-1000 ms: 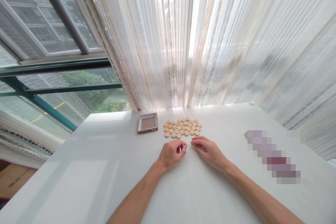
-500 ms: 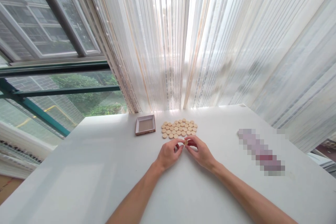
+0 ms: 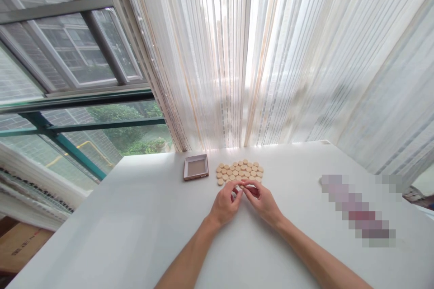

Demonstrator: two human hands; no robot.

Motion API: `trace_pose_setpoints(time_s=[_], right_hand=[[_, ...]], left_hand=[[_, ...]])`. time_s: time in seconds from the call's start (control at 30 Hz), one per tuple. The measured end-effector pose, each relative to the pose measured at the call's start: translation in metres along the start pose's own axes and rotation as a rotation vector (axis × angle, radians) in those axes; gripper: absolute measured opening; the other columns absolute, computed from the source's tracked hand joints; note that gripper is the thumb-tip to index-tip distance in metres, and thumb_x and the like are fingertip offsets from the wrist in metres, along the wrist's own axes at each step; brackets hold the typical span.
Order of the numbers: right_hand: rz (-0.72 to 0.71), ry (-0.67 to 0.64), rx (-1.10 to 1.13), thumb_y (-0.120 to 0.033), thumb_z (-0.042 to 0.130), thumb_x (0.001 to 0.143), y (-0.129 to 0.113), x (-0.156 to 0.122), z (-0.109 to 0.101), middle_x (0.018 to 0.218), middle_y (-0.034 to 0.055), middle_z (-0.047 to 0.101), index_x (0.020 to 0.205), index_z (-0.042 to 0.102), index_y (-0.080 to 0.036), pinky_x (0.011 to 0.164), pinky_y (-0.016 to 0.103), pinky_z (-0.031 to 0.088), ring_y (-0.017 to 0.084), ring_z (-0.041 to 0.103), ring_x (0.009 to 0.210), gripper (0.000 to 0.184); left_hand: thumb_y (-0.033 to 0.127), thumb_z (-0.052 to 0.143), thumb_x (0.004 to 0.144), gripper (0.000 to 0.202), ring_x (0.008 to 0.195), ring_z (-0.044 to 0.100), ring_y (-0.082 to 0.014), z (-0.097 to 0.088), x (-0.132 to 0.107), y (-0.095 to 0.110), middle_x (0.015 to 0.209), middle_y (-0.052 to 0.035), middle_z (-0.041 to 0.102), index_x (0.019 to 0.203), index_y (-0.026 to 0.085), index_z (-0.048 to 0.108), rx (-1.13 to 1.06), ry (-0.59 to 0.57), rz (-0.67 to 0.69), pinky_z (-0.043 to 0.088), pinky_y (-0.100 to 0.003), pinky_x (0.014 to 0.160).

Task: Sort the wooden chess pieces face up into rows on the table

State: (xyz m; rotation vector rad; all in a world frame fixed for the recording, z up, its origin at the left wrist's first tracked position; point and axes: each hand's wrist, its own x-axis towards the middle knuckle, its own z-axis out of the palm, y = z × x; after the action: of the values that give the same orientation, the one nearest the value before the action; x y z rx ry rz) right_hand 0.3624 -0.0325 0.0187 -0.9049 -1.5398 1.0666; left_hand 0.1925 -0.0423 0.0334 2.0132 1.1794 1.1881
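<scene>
A cluster of several round, pale wooden discs (image 3: pixel 240 170) lies flat on the white table (image 3: pixel 142 235), near its far edge. My left hand (image 3: pixel 226 202) and my right hand (image 3: pixel 262 199) meet just in front of the cluster, fingertips pinched together at its near edge. Both hands are closed in a pinch on a small disc between them, which is mostly hidden by the fingers. A small square box (image 3: pixel 195 167) with a dark brown rim and a tan inside sits to the left of the discs.
Sheer striped curtains (image 3: pixel 271 54) hang right behind the table's far edge. A window (image 3: pixel 68 67) with a green railing is on the left. A blurred-out object (image 3: pixel 359 210) lies on the table at the right. A cardboard box (image 3: pixel 20 244) is on the floor at lower left.
A second ago my hands lay apart in front of the discs. They came together, pinched a disc between the fingertips, and now sit closer to the cluster's near edge.
</scene>
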Motion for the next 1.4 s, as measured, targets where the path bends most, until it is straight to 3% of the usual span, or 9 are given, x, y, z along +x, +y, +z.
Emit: trace_pose_setpoints(time_s=[0.17,0.3,0.73,1.03,1.23,1.4], right_hand=[[0.007,-0.047,0.014,-0.035,0.058,0.095,0.002,0.004,-0.002,0.129,0.0094,0.062,0.105,0.062,-0.022,0.099,0.039,0.054,0.023,0.067,0.111,0.017],[-0.045,-0.056,-0.038,-0.03,0.057,0.095,0.002,0.004,-0.004,0.117,0.0077,0.063,0.102,0.065,-0.023,0.096,0.037,0.056,0.021,0.065,0.11,0.013],[-0.126,-0.038,-0.126,-0.017,0.055,0.092,-0.008,-0.002,-0.003,0.114,0.0067,0.059,0.102,0.067,-0.024,0.088,0.035,0.056,0.02,0.062,0.106,0.018],[-0.064,-0.036,-0.124,-0.025,0.054,0.094,-0.016,-0.007,-0.006,0.113,0.0066,0.066,0.116,0.061,-0.026,0.091,0.038,0.056,0.021,0.065,0.101,0.024],[-0.073,-0.032,-0.079,-0.027,0.054,0.094,-0.016,-0.005,-0.006,0.111,0.0068,0.066,0.106,0.063,-0.024,0.089,0.037,0.057,0.021,0.065,0.1,0.016],[-0.058,-0.032,-0.056,-0.03,0.057,0.093,-0.014,-0.006,-0.007,0.114,0.0067,0.065,0.111,0.064,-0.025,0.09,0.038,0.057,0.021,0.066,0.099,0.019]], left_hand=[[0.022,0.052,0.095,0.024,0.082,0.065,-0.0138,0.0,0.001,-0.003,0.112,-0.004,0.068,0.117,0.024,0.059,-0.013,0.008,-0.028,0.054,-0.024,0.066],[0.022,0.054,0.094,0.021,0.082,0.065,-0.0137,0.0,0.0,-0.006,0.108,-0.0041,0.068,0.115,0.023,0.06,-0.011,0.022,-0.046,0.053,-0.024,0.067],[0.021,0.057,0.092,0.025,0.078,0.064,-0.013,0.001,-0.002,-0.007,0.107,-0.0039,0.069,0.117,0.023,0.06,-0.016,-0.021,-0.039,0.054,-0.025,0.066],[0.025,0.059,0.092,0.026,0.076,0.064,-0.0132,-0.001,-0.001,-0.001,0.103,-0.0041,0.07,0.118,0.023,0.062,-0.009,-0.034,-0.053,0.055,-0.026,0.066],[0.024,0.06,0.091,0.025,0.075,0.064,-0.0121,0.0,-0.001,-0.002,0.106,-0.0046,0.07,0.115,0.022,0.062,-0.022,-0.036,-0.071,0.054,-0.025,0.066],[0.024,0.06,0.091,0.026,0.077,0.064,-0.0127,0.0,0.0,-0.002,0.105,-0.004,0.07,0.117,0.022,0.063,-0.028,-0.049,-0.081,0.054,-0.025,0.068]])
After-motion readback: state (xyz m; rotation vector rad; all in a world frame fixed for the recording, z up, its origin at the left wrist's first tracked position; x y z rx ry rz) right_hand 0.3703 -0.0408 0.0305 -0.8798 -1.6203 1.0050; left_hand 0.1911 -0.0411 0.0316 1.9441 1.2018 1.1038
